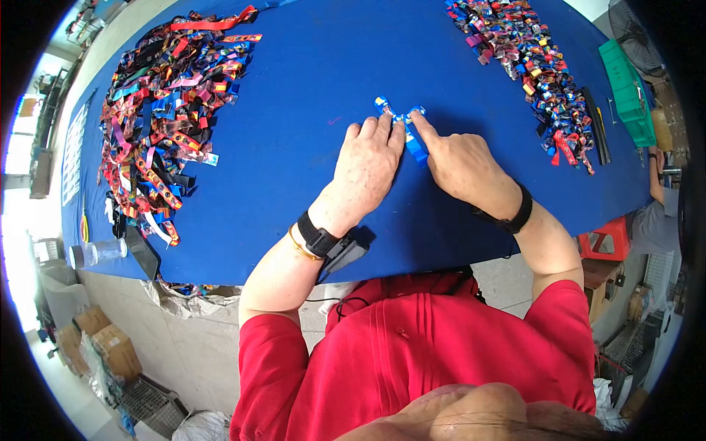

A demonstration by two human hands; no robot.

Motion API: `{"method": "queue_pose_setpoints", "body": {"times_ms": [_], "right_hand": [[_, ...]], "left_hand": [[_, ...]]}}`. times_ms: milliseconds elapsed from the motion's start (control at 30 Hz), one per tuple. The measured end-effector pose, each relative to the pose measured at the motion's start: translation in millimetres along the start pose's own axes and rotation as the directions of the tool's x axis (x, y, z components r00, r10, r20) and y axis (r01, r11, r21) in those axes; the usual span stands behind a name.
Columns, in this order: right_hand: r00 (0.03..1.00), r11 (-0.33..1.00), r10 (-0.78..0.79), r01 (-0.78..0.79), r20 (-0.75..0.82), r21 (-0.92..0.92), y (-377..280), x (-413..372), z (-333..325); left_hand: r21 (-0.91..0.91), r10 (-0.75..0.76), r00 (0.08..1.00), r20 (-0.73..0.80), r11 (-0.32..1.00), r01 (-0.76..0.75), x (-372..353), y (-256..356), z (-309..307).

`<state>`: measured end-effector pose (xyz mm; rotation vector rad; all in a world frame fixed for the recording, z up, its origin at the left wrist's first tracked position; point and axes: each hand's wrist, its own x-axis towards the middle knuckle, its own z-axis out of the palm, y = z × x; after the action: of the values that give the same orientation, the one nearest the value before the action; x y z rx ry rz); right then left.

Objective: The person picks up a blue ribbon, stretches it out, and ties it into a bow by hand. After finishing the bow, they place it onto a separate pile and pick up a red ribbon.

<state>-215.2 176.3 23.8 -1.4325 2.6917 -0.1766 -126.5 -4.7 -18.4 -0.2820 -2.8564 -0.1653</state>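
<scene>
A blue printed ribbon strip (pixel 415 147), folded or crossed near its top, lies on the blue table in front of me. My left hand (pixel 369 158) rests palm down at its left side, fingers stretched forward and fingertips on the ribbon. From the right, my right hand (pixel 462 160) touches the ribbon's upper right part with an extended index finger; its other fingers are curled under. What the curled fingers hold, if anything, is hidden.
A large heap of colourful ribbon strips (pixel 162 110) covers the left of the blue table (pixel 316 81). Looped ribbon pieces (pixel 537 73) lie at the right, near a green bin (pixel 626 92). A clear jar (pixel 103 252) and a dark phone-like object (pixel 142 252) are front left. Another person's arm shows far right.
</scene>
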Motion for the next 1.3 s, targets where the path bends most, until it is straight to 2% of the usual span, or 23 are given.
{"method": "queue_pose_setpoints", "body": {"times_ms": [133,233,333,533,667,700,733,833,867,933,1000,1100,1133,1233,1267,1300], "right_hand": [[0.998,0.998,-0.056,0.056,0.001,-0.016,-1,1,0],[0.999,0.994,-0.035,0.038,0.026,-0.100,0,4,2],[0.996,0.990,-0.084,0.080,-0.037,-0.116,2,4,5],[1.000,0.987,-0.003,0.007,0.022,-0.163,-11,7,4],[0.999,0.993,0.017,-0.022,-0.047,-0.116,-7,3,16],[0.999,0.993,0.019,-0.024,-0.042,-0.118,-7,3,15],[0.999,0.993,0.021,-0.026,-0.039,-0.118,-7,4,14],[0.999,0.996,0.007,-0.010,-0.037,-0.084,-1,5,18],[1.000,0.997,0.015,-0.016,-0.014,-0.079,-2,5,16],[0.999,0.997,0.031,-0.029,0.033,-0.070,-5,6,11],[1.000,0.998,0.018,-0.018,-0.005,-0.060,-3,4,16],[0.998,1.000,-0.013,0.012,-0.056,-0.025,-1,3,18],[0.997,1.000,-0.023,0.022,-0.071,-0.012,1,2,17],[0.993,0.999,-0.034,0.033,-0.115,-0.013,6,2,27],[0.993,1.000,-0.026,0.027,-0.114,0.007,6,3,27],[0.993,0.999,-0.018,0.021,-0.114,0.029,5,5,26]], "left_hand": [[0.001,0.000,1.000,0.020,1.000,0.000,1,0,0],[0.007,0.004,1.000,0.008,1.000,-0.004,0,-1,0],[0.012,0.014,1.000,0.002,1.000,-0.014,0,0,0],[-0.052,-0.014,0.999,0.043,0.998,0.016,-4,-6,-5],[-0.090,-0.052,0.992,0.116,0.994,0.063,-6,-14,-15],[-0.111,-0.067,0.990,0.125,0.990,0.081,-6,-17,-17],[-0.151,-0.087,0.994,0.058,0.984,0.095,-8,-21,-18],[-0.266,-0.150,0.985,0.091,0.949,0.169,-11,-34,-24],[-0.273,-0.153,0.988,0.032,0.949,0.156,-12,-34,-24],[-0.386,-0.236,0.969,0.077,0.889,0.247,-12,-43,-26],[-0.488,-0.329,0.939,0.103,0.805,0.336,-12,-53,-26],[-0.493,-0.448,0.894,0.014,0.774,0.397,-7,-55,-23],[-0.504,-0.494,0.868,0.040,0.741,0.445,-5,-52,-25],[-0.497,-0.374,0.922,-0.102,0.822,0.278,4,-35,-26],[-0.446,-0.324,0.944,-0.069,0.856,0.261,8,-26,-28],[-0.371,-0.208,0.970,-0.124,0.917,0.149,12,-21,-27]]}}
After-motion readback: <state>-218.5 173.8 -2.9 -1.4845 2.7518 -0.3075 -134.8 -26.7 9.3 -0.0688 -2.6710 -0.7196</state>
